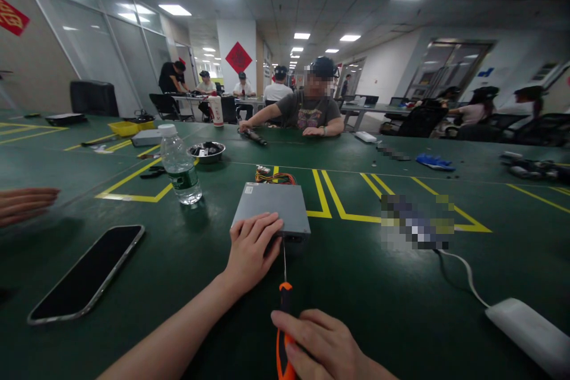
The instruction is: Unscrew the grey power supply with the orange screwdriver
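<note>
A grey metal computer power supply (271, 205) lies on the green table, its bundle of coloured wires (276, 176) at the far side. My left hand (252, 249) grips its near left corner, fingers over the top and thumb down by the near face. In my right hand (318, 344) is a screwdriver (285, 297) with an orange and black handle. Its thin shaft points away from me, and the tip meets the near face of the power supply. Exactly where the tip sits is too small to make out.
Left of the power supply stand a water bottle (180, 169) and a metal bowl (207, 152). A phone (89, 273) lies nearer, beside another person's hand (27, 205). At right are a white power bank (529, 332) and cable. A person (312, 104) sits opposite.
</note>
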The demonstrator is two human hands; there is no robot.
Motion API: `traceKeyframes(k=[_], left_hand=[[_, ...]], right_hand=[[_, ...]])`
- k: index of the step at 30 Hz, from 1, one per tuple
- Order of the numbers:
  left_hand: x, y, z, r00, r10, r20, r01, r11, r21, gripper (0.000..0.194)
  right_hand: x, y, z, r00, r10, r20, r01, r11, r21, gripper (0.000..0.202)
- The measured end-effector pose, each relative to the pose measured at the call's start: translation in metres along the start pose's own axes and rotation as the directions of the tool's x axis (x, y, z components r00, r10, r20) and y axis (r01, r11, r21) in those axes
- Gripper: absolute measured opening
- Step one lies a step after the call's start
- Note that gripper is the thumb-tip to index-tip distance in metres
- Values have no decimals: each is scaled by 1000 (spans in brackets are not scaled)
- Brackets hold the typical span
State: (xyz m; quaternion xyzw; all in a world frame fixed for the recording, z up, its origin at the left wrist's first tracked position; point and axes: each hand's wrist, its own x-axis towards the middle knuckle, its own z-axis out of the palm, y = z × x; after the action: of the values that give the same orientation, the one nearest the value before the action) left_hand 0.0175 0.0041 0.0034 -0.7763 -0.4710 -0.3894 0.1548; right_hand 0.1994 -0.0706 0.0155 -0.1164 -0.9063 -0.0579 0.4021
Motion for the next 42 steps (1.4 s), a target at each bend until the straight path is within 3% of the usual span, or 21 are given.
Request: traceKeyframes(k=[2,6,10,15,21,25,29,34,42], left_hand=[[0,0,0,1000,-1,4,1,1000,-1,28],[-1,-1,0,1000,0,7,0,1000,0,29],[0,0,0,1000,-3,8,3,1000,0,29],[0,0,-2,1000,-2,21,2,1000,-6,29],[-1,0,0,1000,-13,20,13,1000,7,28],[-2,0,0,999,-17,27,17,1000,-1,28],[-1,0,0,1000,-22,20,22,1000,-11,28],[-1,0,-1,1000,-20,22,20,1000,-10,28],[-1,1,-2,1000,-17,19,17,1000,1,27]], right_hand=[[1,0,0,1000,11,13,-11,1000,-4,23],[4,-1,1,989,30,146,-26,999,-33,27],[2,-2,1,997,44,64,-39,997,-69,17],[0,-1,-3,1000,15,-6,-16,999,-44,20],[10,-2,-1,993,23,118,-13,996,-89,27],[7,-1,4,1000,-23,2,24,997,-77,19],[5,1,8,999,-18,-36,17,1000,-21,23],[10,-2,7,989,-14,148,25,997,-72,32],[5,-2,11,998,-32,-48,29,998,-57,24]])
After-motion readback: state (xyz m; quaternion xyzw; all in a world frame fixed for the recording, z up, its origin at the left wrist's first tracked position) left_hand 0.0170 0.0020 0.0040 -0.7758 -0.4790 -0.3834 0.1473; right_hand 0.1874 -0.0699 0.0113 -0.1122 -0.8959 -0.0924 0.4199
